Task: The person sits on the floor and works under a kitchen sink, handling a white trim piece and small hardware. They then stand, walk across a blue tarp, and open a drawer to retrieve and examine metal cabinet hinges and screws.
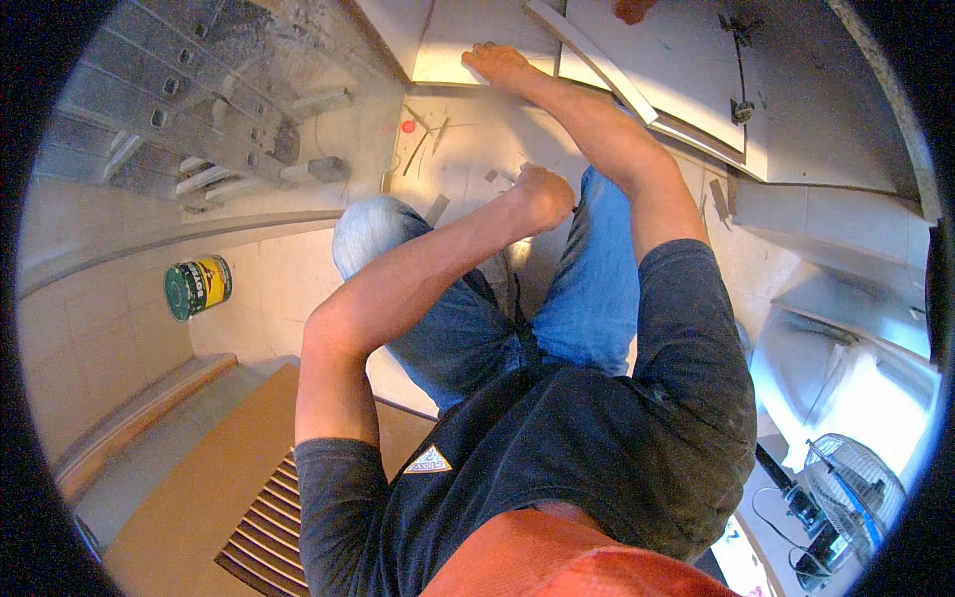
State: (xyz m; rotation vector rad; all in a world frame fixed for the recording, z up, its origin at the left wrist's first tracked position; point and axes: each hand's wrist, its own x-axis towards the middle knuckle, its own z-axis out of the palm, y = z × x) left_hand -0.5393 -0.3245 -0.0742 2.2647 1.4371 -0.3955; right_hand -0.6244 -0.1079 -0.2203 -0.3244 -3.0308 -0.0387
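Observation:
My left hand (545, 199) is closed in a fist between my knees, just above the floor. A small pale end shows by its knuckles and a dark tip at its other side, but I cannot make out what it holds. My right hand (495, 66) reaches forward and lies with its fingers slightly bent on the pale board (448, 66) at the cabinet's bottom edge. Beside my right forearm, a long white strip (595, 62) leans slantwise across a white cabinet panel (686, 75).
Dark thin offcuts (422, 139) and a red round piece (408, 126) lie on the floor. A metal ladder (174, 109) stands at left, near a green-and-yellow can (198, 287). Cardboard (189, 488) lies behind at left; a fan (858, 488) stands at right.

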